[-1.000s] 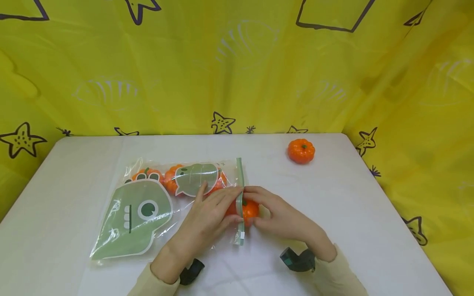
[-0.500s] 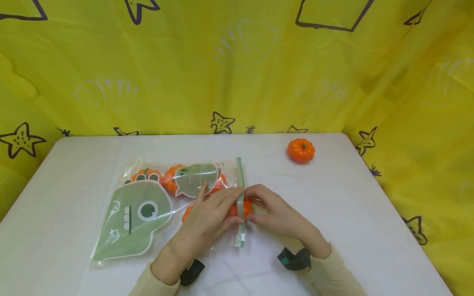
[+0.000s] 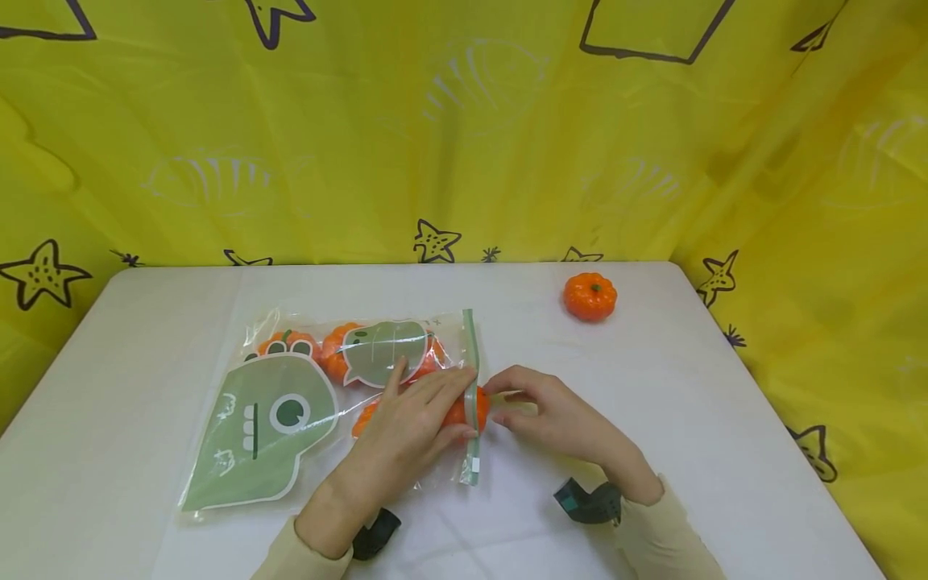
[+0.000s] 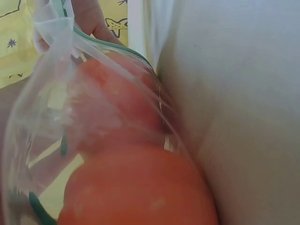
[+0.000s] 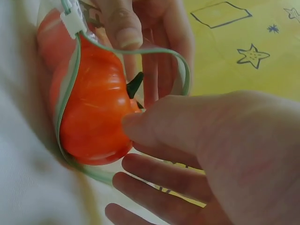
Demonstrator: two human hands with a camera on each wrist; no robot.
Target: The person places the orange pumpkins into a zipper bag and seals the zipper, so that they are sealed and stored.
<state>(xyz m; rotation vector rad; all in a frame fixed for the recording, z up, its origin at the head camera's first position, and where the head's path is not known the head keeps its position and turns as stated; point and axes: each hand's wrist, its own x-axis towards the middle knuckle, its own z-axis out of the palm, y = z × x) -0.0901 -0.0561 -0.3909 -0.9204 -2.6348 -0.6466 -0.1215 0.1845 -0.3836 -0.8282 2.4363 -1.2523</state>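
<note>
A clear zip bag (image 3: 449, 338) with green cartoon prints lies on the table, its green-edged mouth facing right. Several orange toy pumpkins show through the plastic. One pumpkin (image 5: 96, 108) sits in the open mouth, part of it beyond the green strip. My left hand (image 3: 416, 411) lies across the bag and holds it at the mouth, thumb and fingers spread around the rim. Just outside the mouth is my right hand (image 3: 554, 411), with loosely bent fingers; its thumb tip overlaps the pumpkin's edge in the right wrist view. A white slider (image 5: 73, 22) sits on the zip strip.
Another orange toy pumpkin (image 3: 590, 296) stands at the back right of the white table (image 3: 689, 403). A yellow curtain (image 3: 464, 145) with drawings hangs behind the table and along its sides. Dark wrist devices (image 3: 589, 501) show beneath both forearms.
The pumpkin at the mouth has gone left, deeper into the bag. My right hand followed it in, then drew back slightly to the right. My left hand has stayed in place.
</note>
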